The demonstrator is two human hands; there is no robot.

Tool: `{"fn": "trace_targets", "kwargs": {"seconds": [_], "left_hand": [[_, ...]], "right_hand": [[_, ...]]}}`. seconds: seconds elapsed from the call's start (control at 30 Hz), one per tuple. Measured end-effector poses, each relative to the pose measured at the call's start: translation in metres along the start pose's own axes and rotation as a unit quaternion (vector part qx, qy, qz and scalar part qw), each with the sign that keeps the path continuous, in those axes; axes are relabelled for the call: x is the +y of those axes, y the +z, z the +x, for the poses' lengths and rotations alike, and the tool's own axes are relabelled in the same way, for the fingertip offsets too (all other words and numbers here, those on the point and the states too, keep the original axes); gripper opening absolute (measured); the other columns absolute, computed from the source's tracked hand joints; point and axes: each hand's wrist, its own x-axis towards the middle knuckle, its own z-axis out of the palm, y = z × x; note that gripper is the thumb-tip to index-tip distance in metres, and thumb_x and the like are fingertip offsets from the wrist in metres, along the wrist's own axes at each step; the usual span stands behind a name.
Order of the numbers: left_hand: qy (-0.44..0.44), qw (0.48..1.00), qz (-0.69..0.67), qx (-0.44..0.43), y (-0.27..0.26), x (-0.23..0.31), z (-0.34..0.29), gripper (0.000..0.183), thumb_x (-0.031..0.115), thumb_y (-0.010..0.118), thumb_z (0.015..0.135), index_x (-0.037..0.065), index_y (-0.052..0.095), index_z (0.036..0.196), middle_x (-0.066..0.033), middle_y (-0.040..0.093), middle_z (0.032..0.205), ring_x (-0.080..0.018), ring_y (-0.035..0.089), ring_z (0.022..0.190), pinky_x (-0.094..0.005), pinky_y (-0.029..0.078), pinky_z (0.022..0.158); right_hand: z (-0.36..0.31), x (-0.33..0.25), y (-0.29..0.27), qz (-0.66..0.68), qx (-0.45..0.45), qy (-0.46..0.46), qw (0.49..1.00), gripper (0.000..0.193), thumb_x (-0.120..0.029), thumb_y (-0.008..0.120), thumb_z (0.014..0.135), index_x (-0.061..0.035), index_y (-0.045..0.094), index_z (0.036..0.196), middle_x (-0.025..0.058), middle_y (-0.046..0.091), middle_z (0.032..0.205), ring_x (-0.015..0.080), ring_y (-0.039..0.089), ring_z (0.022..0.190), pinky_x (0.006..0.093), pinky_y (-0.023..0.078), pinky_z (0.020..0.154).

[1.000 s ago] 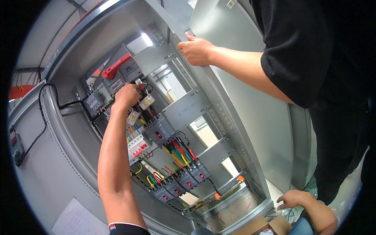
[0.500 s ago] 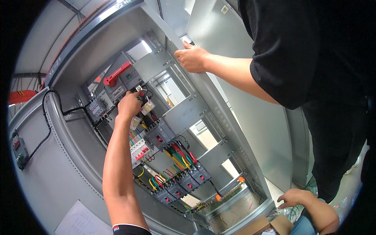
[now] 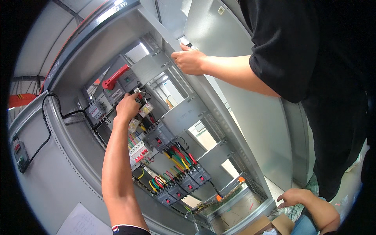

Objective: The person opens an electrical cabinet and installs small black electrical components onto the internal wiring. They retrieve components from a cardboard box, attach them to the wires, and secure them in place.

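Note:
My left hand [image 3: 127,105] is inside an open grey electrical cabinet [image 3: 219,113], back of the hand toward me. Its fingers are closed at the lower end of a disconnect switch with a red lever handle [image 3: 116,77]; the fingertips and whatever they grip are mostly hidden. Beside them are dark wires and a current transformer [image 3: 146,110] with a pale face. Farther down sit a large moulded-case breaker [image 3: 159,135], white miniature breakers [image 3: 139,153] and several smaller breakers [image 3: 189,183] with coloured wires. At the lower right, my right hand [image 3: 290,197] hangs loose, fingers apart, holding nothing.
A co-worker in black stands at the right, a hand [image 3: 190,60] at the cabinet's front edge. An open cardboard box [image 3: 260,226] lies by the base. On the left, the open door [image 3: 66,172] carries a black cable [image 3: 46,129] and a paper sheet [image 3: 83,221].
The view has shifted slightly. My left hand stays at the same spot below the switch, with its fingers barely changed. My right hand and the co-worker's hand hold nearly the same positions.

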Motion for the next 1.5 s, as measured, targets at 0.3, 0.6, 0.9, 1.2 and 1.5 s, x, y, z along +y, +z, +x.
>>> {"fn": "trace_targets", "kwargs": {"seconds": [0.3, 0.6, 0.9, 1.2, 1.5], "left_hand": [[0.008, 1.0, 0.0, 0.022, 0.004, 0.001, -0.001, 0.056, 0.014, 0.058, 0.084, 0.018, 0.064, 0.139, -0.0183, 0.063, 0.131, -0.0398, 0.065, 0.116, -0.0488, 0.052, 0.096], [0.024, 0.999, 0.014, 0.031, 0.002, -0.001, -0.005, 0.06, 0.01, 0.056, 0.084, 0.018, 0.061, 0.143, -0.0163, 0.064, 0.132, -0.0388, 0.064, 0.118, -0.0482, 0.051, 0.098], [0.1, 0.984, 0.052, 0.138, 0.002, 0.033, 0.031, 0.03, 0.012, 0.059, 0.085, 0.01, 0.073, 0.112, -0.0187, 0.068, 0.108, -0.041, 0.068, 0.102, -0.0497, 0.055, 0.086], [-0.036, 0.982, 0.18, -0.038, 0.02, 0.047, 0.065, 0.03, 0.019, 0.055, 0.091, 0.008, 0.08, 0.103, -0.0202, 0.075, 0.112, -0.0344, 0.075, 0.102, -0.0476, 0.06, 0.083], [0.165, 0.94, -0.241, 0.176, 0.0, 0.147, -0.085, 0.036, 0.003, 0.059, 0.083, 0.008, 0.07, 0.116, -0.0174, 0.07, 0.095, -0.0355, 0.071, 0.086, -0.0445, 0.057, 0.076]], "right_hand": [[-0.004, -0.005, -0.005, 0.009, -0.02, 0.018, 1.0, 0.06, -0.061, 0.064, 0.092, -0.0192, 0.067, 0.136, 0.0172, 0.072, 0.121, 0.0382, 0.067, 0.115, 0.0468, 0.052, 0.099], [-0.005, -0.006, -0.002, 0.014, -0.007, 0.001, 1.0, 0.06, -0.059, 0.065, 0.092, -0.0168, 0.067, 0.134, 0.0169, 0.072, 0.12, 0.0374, 0.067, 0.114, 0.047, 0.052, 0.098], [-0.003, -0.005, -0.003, 0.017, -0.015, 0.017, 1.0, 0.06, -0.058, 0.066, 0.092, -0.0166, 0.067, 0.135, 0.016, 0.072, 0.122, 0.0368, 0.066, 0.117, 0.0464, 0.052, 0.1], [-0.015, -0.012, -0.013, 0.022, -0.022, 0.01, 0.999, 0.058, -0.057, 0.064, 0.094, -0.0181, 0.066, 0.137, 0.0161, 0.071, 0.123, 0.0361, 0.065, 0.119, 0.0462, 0.051, 0.101], [-0.026, -0.011, -0.009, 0.015, -0.008, 0.015, 1.0, 0.064, -0.062, 0.062, 0.094, -0.017, 0.062, 0.14, 0.0146, 0.074, 0.116, 0.0377, 0.068, 0.111, 0.0465, 0.053, 0.095]]}}
